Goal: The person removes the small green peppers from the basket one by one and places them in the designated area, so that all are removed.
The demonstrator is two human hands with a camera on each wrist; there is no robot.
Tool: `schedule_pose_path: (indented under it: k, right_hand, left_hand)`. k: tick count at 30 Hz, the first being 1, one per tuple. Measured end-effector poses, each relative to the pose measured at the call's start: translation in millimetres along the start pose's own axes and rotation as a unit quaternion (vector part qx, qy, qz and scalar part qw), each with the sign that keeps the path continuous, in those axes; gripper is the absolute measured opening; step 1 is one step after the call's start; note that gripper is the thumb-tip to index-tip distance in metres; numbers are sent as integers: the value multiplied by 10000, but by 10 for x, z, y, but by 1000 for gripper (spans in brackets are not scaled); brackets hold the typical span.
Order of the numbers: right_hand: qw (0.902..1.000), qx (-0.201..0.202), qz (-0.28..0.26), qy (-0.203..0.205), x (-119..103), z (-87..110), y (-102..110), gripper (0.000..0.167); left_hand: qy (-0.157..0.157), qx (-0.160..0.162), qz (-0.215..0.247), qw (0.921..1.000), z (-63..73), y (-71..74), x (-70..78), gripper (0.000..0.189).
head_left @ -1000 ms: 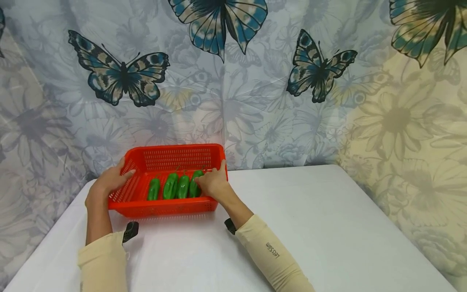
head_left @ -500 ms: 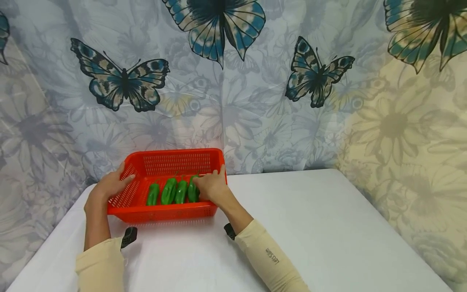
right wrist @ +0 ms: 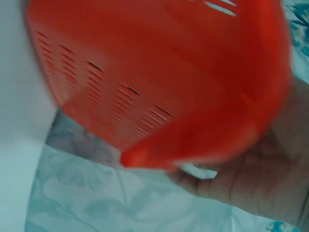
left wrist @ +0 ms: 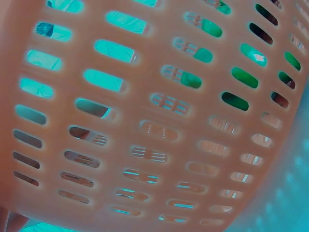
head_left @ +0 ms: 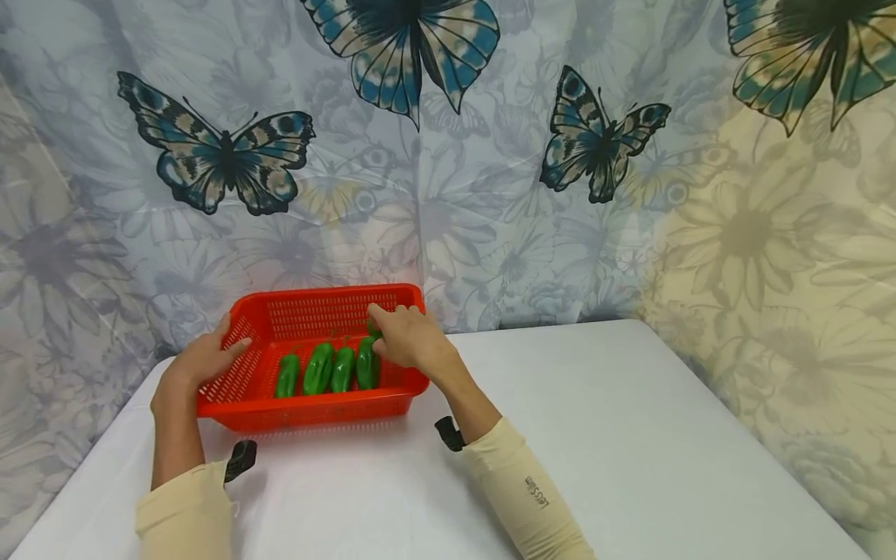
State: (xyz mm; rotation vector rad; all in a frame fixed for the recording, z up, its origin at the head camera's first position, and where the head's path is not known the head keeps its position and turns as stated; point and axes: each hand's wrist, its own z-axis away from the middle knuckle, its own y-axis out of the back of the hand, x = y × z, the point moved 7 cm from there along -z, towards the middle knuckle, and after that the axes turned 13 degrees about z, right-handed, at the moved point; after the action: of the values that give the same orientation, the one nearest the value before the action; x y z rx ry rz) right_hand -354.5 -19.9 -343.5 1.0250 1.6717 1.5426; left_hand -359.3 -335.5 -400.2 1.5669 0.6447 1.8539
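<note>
Basket: red slotted plastic basket (head_left: 252,420) at far L part of white-covered table (head_left: 630,435), in front of butterfly-print backdrop (head_left: 490,233).
Peppers: 4 green peppers (head_left: 318,369) in a rough row on basket floor, lying lengthwise front-to-back; leftmost sits a bit apart.
L hand: left hand (head_left: 201,359) grips basket's L wall, thumb over rim to the inside; hold is closed on wall.
R hand: right hand (head_left: 409,338) over basket's R end, thumb + index bent near rightmost pepper; green patch (head_left: 374,328) shows btwn them. Firm pinch or just contact, can't tell.
L wrist cam: slotted wall fills view, green thru some slots.
R wrist cam: blurred; red wall + part of R hand, fingertips mostly hidden.
Arms: beige sleeves (head_left: 185,513), blk device (head_left: 240,460) at each wrist.
</note>
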Motion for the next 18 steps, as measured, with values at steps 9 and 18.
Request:
schedule_pose_path:
  k: [9,18]
  right_hand:
    - [9923,100,-1205,268,216,187,331,30]
    - [9827,-136,-1844,-36,569,373,475,51]
  left_hand:
    - [49,-22,27,10000,9,6,5,89]
    - [164,-20,0,9999,4,5,3,88]
